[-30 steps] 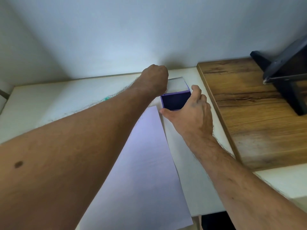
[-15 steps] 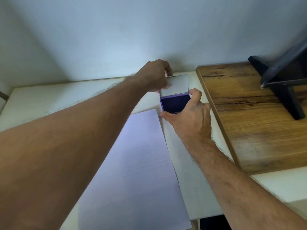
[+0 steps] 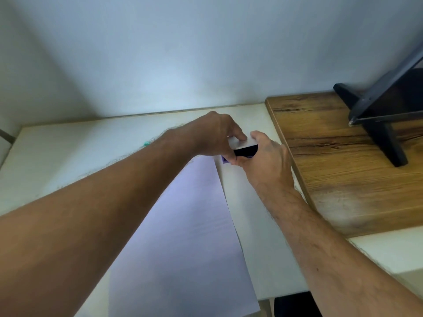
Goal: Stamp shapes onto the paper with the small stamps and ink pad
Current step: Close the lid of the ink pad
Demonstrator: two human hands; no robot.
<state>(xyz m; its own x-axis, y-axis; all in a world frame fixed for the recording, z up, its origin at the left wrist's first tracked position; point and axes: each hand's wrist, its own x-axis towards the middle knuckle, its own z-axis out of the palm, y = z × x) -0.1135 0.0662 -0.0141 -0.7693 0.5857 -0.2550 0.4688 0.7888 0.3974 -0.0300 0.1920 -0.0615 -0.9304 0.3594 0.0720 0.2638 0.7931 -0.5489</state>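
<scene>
A small purple ink pad (image 3: 224, 160) sits on the white table just past the far right corner of the paper (image 3: 190, 236), a blank white sheet lying at an angle. Its pale lid (image 3: 251, 143) is tilted low over the base, leaving a dark gap (image 3: 246, 151). My left hand (image 3: 212, 136) pinches the lid, with fingers on top and the thumb at its near-left corner. My right hand (image 3: 267, 161) grips the base from the right and front. No stamp can be made out; a small green object (image 3: 146, 143) shows just beyond my left forearm.
A raised wooden board (image 3: 338, 168) lies to the right, touching the table (image 3: 80, 152). A black stand holding a dark screen (image 3: 384, 124) rests on the board's far end. A pale wall runs close behind the table. The table's front edge is near the paper's bottom.
The lid stood open with the dark pad exposed; now it has swung down most of the way over the base. My left hand followed it forward, and my right hand kept hold of the base.
</scene>
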